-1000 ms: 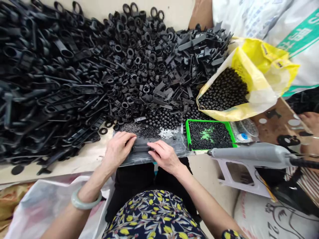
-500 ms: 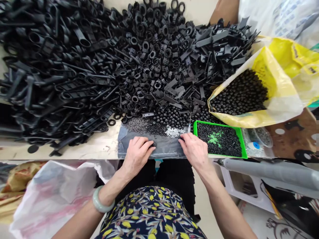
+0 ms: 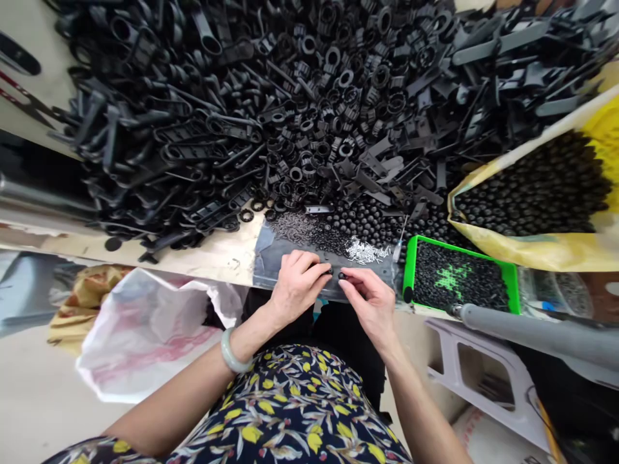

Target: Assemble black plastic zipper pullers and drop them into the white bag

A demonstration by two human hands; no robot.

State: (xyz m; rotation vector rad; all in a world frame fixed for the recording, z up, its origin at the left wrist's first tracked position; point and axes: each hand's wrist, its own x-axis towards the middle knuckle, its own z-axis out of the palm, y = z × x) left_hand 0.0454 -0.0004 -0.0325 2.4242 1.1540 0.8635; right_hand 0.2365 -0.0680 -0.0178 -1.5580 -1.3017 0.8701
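Note:
My left hand (image 3: 300, 283) is closed, thumb and fingertips pinching a small black round part (image 3: 329, 270) that sticks out at their tips. Facing it, a short gap away, my right hand (image 3: 371, 298) pinches a small black bead-like piece (image 3: 342, 276). Both hands are over the front edge of a dark grey mat (image 3: 271, 261). Just behind them lie a heap of short silver pins (image 3: 365, 251), a pile of black beads (image 3: 362, 222) and a spread of tiny dark grey pieces (image 3: 294, 227). A thin screwdriver-like tool (image 3: 399, 245) rests right of the pins.
Black plastic handles (image 3: 193, 142), rings (image 3: 333, 58) and flat clips (image 3: 382, 161) are heaped across the table. At right stand a green tray (image 3: 410, 264) of small black pieces and a yellow bag (image 3: 507, 248) of black beads. A white plastic bag (image 3: 140, 335) hangs below the left edge.
My hands have come together, the right moving away from beside the pins and now showing a bead-like piece in its fingertips. The camera view has shifted and turned.

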